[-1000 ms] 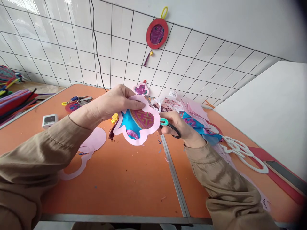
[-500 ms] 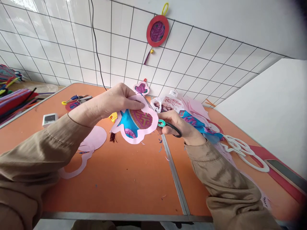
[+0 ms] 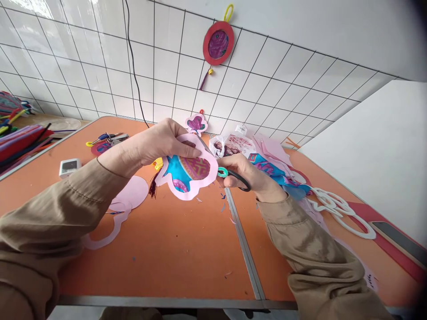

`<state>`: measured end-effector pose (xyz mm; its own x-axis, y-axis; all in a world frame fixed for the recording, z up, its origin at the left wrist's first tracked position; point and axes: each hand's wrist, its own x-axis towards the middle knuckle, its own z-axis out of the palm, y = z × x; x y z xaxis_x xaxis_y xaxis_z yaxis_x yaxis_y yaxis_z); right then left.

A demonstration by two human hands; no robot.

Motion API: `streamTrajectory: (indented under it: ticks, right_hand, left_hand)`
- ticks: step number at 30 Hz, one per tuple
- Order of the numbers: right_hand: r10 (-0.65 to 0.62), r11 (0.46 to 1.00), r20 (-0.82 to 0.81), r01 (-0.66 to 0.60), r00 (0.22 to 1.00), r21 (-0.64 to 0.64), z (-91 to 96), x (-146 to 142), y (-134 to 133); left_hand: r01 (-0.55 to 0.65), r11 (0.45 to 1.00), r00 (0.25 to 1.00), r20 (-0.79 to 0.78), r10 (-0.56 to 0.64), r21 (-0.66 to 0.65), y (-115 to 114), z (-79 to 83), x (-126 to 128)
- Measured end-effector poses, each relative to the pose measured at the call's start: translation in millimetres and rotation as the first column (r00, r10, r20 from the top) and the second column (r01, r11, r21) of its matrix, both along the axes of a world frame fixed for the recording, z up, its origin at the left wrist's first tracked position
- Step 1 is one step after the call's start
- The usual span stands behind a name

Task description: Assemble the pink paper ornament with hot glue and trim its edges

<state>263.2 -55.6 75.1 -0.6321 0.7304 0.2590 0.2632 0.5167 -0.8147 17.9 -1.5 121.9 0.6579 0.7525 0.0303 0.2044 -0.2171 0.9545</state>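
Note:
Between thumb and fingers, my left hand [image 3: 167, 144] pinches a flower-shaped pink paper frame [image 3: 185, 195] above the table. Blue and purple patterned fabric [image 3: 180, 171] shows through its opening. My right hand [image 3: 245, 173] is closed around scissors [image 3: 238, 178] with black and teal handles, at the frame's right edge. Their blades run up behind the paper and are mostly hidden. A dark tassel [image 3: 153, 184] and a yellow clip [image 3: 158, 163] appear just left of the frame, partly behind it.
Pink paper cut-outs [image 3: 133, 192] lie at left, near a small white device [image 3: 70, 167] and keys [image 3: 115, 138]. Patterned fabric [image 3: 270, 171], a plastic bag [image 3: 233, 144], white cord loops [image 3: 340, 211] and a phone [image 3: 400, 240] are at right. Small paper scraps [image 3: 223, 206] dot the orange table [image 3: 167, 258].
The paper frame has shifted slightly left and tilted a little in my left hand. My right hand and the scissors have moved slightly left with it. The tassel has swung.

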Motion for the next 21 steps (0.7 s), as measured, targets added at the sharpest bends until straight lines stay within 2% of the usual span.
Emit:
streamTrajectory:
  ticks: [5, 9, 14, 21]
  right_hand:
    - [0.035, 0.999, 0.056, -0.034, 0.998, -0.019, 4.4, 0.2, -2.1]
    - [0.013, 0.999, 0.006, -0.013, 1.0, 0.03, 1.0, 0.3, 0.7]
    - [0.006, 1.0, -0.015, -0.006, 1.0, 0.016, -1.4, -0.1, 2.1]
    - [0.015, 0.999, -0.01, -0.015, 1.0, 0.043, 0.0, 0.1, 0.3]
  left_hand:
    - [-0.005, 1.0, 0.999, 0.04, 0.005, 0.019, 2.3, -5.0, 2.9]
    - [-0.047, 0.999, 0.998, 0.043, 0.047, -0.011, 0.0, -5.6, 5.0]
    - [-0.014, 0.999, 1.0, 0.02, 0.015, -0.047, 1.1, -7.5, 5.5]
    - [-0.012, 0.984, 0.997, 0.069, 0.024, -0.176, -2.9, -7.8, 11.3]
